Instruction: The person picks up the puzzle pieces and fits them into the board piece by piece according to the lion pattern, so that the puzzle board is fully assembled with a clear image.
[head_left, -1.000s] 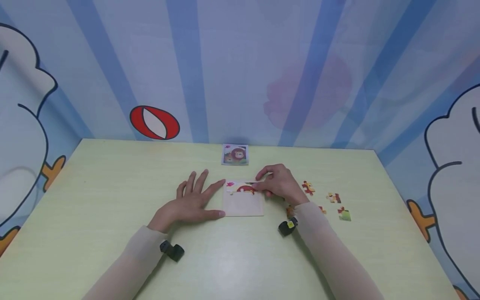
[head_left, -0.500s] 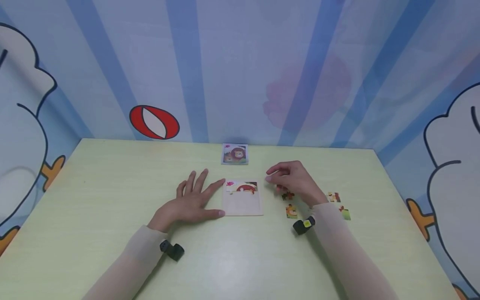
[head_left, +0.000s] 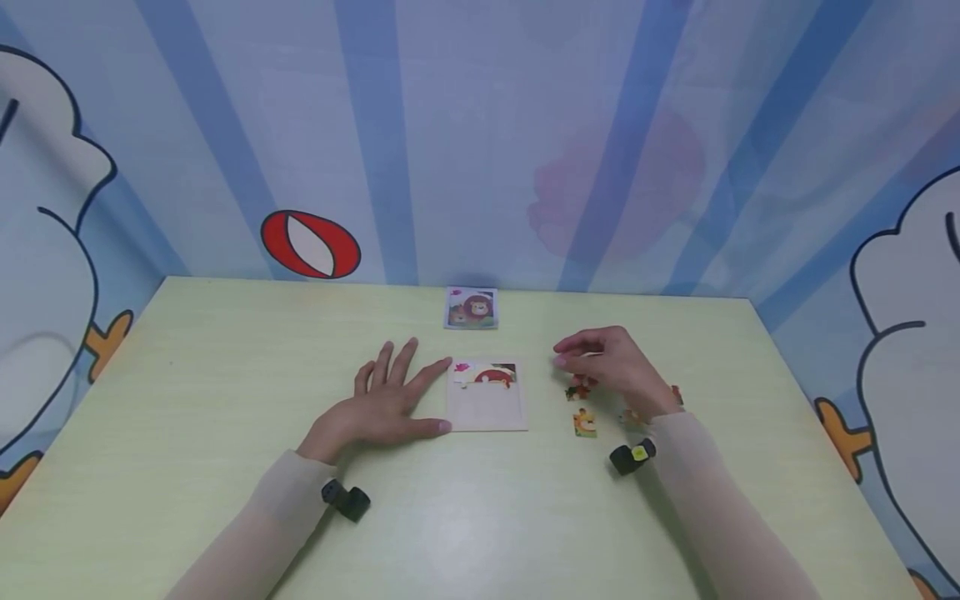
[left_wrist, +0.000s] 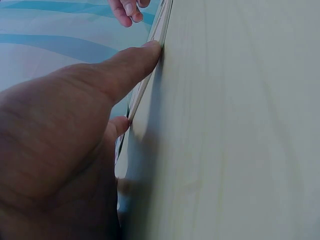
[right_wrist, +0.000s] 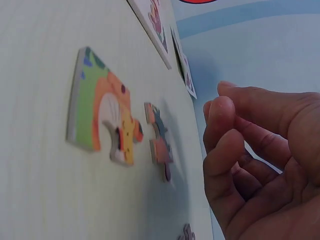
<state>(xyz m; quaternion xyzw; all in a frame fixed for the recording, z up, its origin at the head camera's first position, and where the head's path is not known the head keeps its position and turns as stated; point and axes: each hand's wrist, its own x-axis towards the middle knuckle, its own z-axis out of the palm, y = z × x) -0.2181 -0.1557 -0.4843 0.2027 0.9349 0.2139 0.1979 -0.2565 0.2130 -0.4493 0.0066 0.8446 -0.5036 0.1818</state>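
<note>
My left hand (head_left: 377, 410) is spread flat on the table, its thumb and index fingertips against the left edge of a square puzzle board (head_left: 486, 410). A strip of fitted pieces, with a pink flower and a reddish-brown mane, fills the board's upper part. Right of the board, my right hand (head_left: 617, 371) hovers over loose puzzle pieces with its fingers loosely bent and nothing between them. Below it lie an orange-and-green piece (right_wrist: 112, 107) and a darker brown piece (right_wrist: 159, 132). In the left wrist view, the left thumb (left_wrist: 135, 65) touches the board's edge.
A lion picture card (head_left: 470, 308) lies behind the board, near the table's back edge. Other loose pieces are partly hidden under the right hand and wrist. A blue striped backdrop (head_left: 480, 150) rises behind the table (head_left: 247, 350).
My right hand has left the board's upper right corner and moved right, over the loose pieces. The left hand has stayed at the board's edge.
</note>
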